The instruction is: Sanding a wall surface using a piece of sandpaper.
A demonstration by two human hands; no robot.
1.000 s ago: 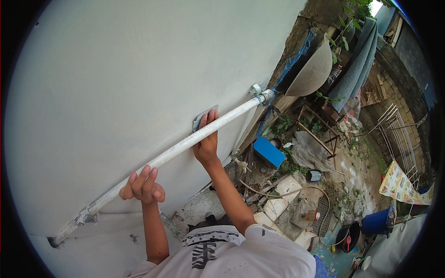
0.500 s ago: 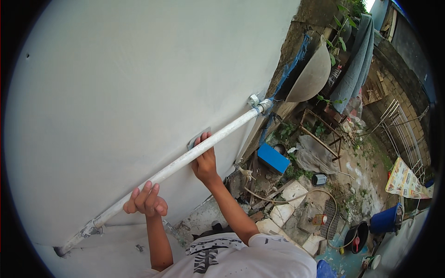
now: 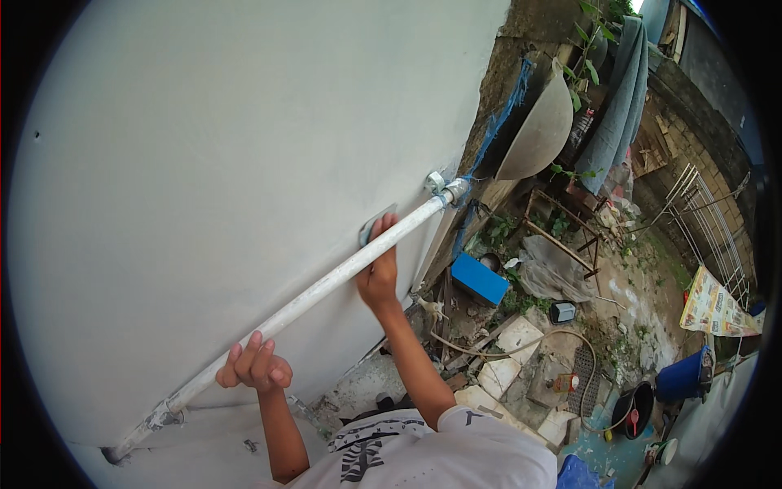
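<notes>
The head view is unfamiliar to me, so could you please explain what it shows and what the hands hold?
There is no machine here: a person works bare-handed, and a wide fisheye camera on their head looks down, so straight edges bend near the rim. Before them is a pale wall with a white pole slanting across it. The right hand reaches behind the pole, holding a thin grey plate at the wall. The left hand has its fingers at the pole; whether it grips is unclear. On the ground, to the right, are a blue box and a hose.
</notes>
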